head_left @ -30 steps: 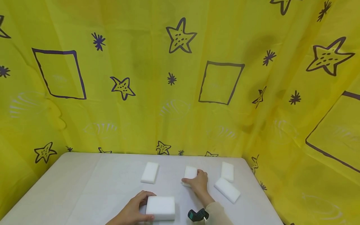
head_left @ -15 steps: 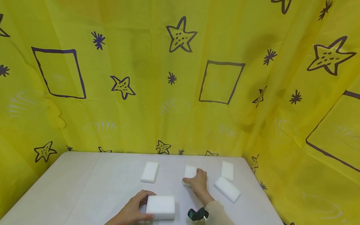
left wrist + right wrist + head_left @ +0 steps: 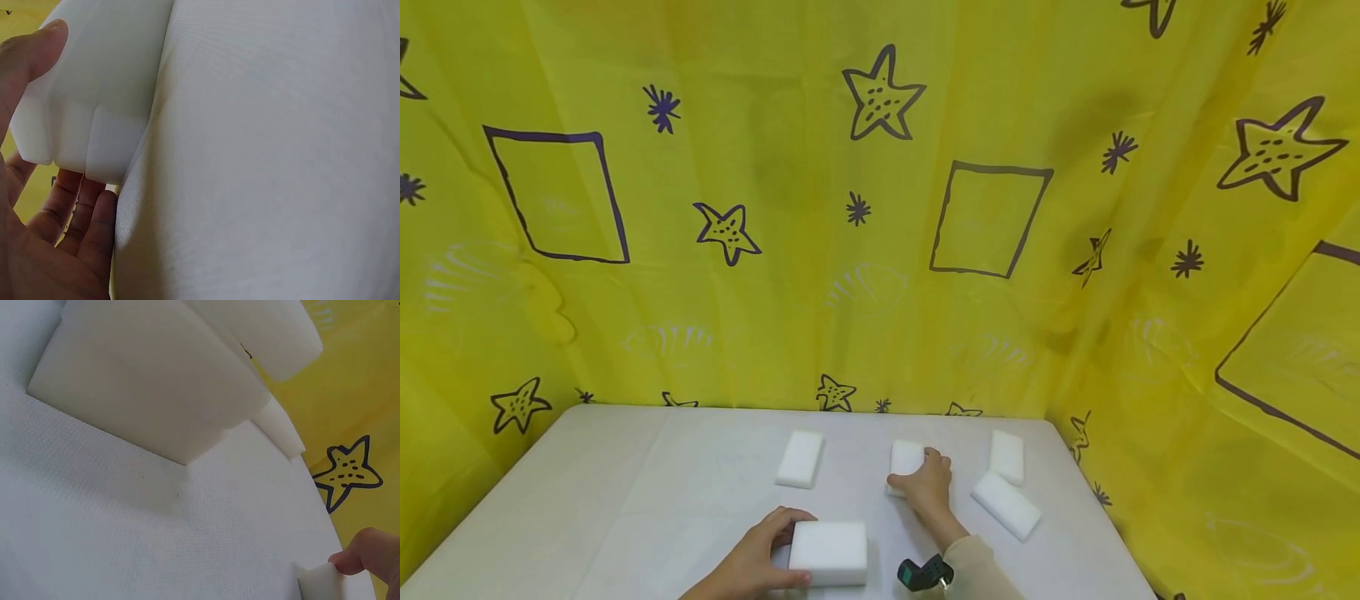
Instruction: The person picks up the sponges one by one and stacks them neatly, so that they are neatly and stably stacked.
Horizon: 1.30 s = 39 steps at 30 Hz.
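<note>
- Left hand point(image 3: 752, 554) gripped the white stack point(image 3: 828, 552), thumb on its near side, fingers at the back; seams showed in the left wrist view.
- Right hand point(image 3: 930, 487) pinched a white block point(image 3: 907, 458) farther up the table point(image 3: 700, 475), thumb on its left side.
- Loose pieces: left block point(image 3: 800, 459); far-right block point(image 3: 1007, 457) and angled block point(image 3: 1006, 506), touching or nearly so.
- Likely best: light, level pinch on the right; left grip steady across all layers, lest they slid.

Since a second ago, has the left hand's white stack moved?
No: in the head view, the white stack, gripped by the left hand, shows no visible shift against the far edge of the table.
</note>
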Available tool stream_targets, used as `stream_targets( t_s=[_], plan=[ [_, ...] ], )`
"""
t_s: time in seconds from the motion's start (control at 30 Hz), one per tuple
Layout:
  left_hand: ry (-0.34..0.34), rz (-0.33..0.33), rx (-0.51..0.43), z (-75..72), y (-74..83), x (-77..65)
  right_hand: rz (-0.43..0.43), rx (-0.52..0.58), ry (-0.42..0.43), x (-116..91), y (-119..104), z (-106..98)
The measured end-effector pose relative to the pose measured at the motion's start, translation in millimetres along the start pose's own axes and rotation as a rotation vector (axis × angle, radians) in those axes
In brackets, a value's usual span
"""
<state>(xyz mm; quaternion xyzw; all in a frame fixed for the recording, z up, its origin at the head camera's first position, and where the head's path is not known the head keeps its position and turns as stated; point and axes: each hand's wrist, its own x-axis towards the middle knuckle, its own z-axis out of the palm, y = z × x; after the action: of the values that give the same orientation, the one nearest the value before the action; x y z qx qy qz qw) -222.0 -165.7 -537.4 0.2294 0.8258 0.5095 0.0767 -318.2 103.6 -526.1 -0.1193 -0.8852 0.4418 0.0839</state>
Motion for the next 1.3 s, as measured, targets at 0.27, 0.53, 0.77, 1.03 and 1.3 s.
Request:
stream_targets(
  t_s=[0.27,0.53,0.77,1.03,1.3],
  plan=[
    [0.004,0.000,0.004,0.7,-0.1,-0.4,-0.006,-0.015,0.003,-3,-4,0],
    [-0.001,-0.011,-0.001,0.6,0.0,0.2,-0.028,-0.024,-0.011,-5,-6,0],
    [0.003,0.013,-0.006,1.1,0.0,-0.9,-0.048,-0.023,-0.025,-7,-8,-3],
    [-0.005,0.012,-0.009,1.5,1.2,-1.2,-0.099,-0.028,-0.045,-11,-9,-9],
    [-0.005,0.016,-0.026,0.9,-0.2,-1.6,-0.106,-0.058,-0.112,-15,-9,-13]
  ],
)
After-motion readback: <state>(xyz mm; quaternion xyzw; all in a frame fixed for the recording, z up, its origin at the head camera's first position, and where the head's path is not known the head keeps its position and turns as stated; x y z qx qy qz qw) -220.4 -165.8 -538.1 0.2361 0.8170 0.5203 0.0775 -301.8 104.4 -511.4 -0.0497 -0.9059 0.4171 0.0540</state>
